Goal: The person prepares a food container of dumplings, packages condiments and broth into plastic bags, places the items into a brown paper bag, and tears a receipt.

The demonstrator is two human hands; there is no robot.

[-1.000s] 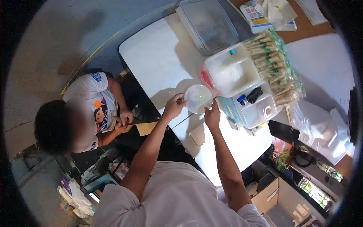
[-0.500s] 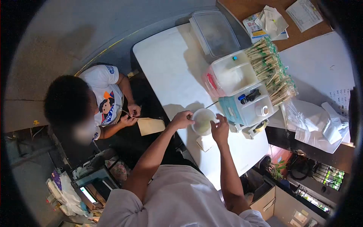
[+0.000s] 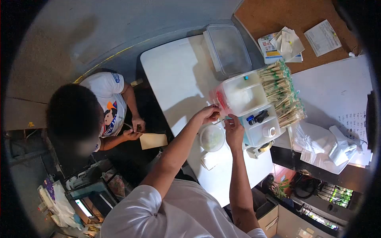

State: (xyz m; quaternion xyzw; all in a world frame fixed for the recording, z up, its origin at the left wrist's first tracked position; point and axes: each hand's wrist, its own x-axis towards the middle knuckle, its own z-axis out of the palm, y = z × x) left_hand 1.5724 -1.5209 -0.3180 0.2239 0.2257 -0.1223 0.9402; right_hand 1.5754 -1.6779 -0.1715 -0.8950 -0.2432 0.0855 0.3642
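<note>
A round plastic tub (image 3: 212,138) with pale contents sits on the white table, on my side of my hands. Beyond it, my left hand (image 3: 208,114) is closed, its fingertips pinched together at the front of the clear bin with red in it (image 3: 221,99). What it holds is too small to make out. Close on its right, my right hand (image 3: 234,126) has bent fingers drawn together beside the bluish-fronted bin (image 3: 248,133); anything between them is hidden. A small white, paper-like piece (image 3: 210,159) lies below the tub.
Bundles of wrapped sticks (image 3: 279,93) lie behind the bins. A clear lidded box (image 3: 229,49) stands at the table's far end. A tape dispenser (image 3: 260,150) is by the right edge. Another person (image 3: 113,105) at the left holds a brown paper piece (image 3: 153,141).
Both my hands have left the tub and moved forward to the bins, close together. The tub stays on the table. The view has shifted slightly.
</note>
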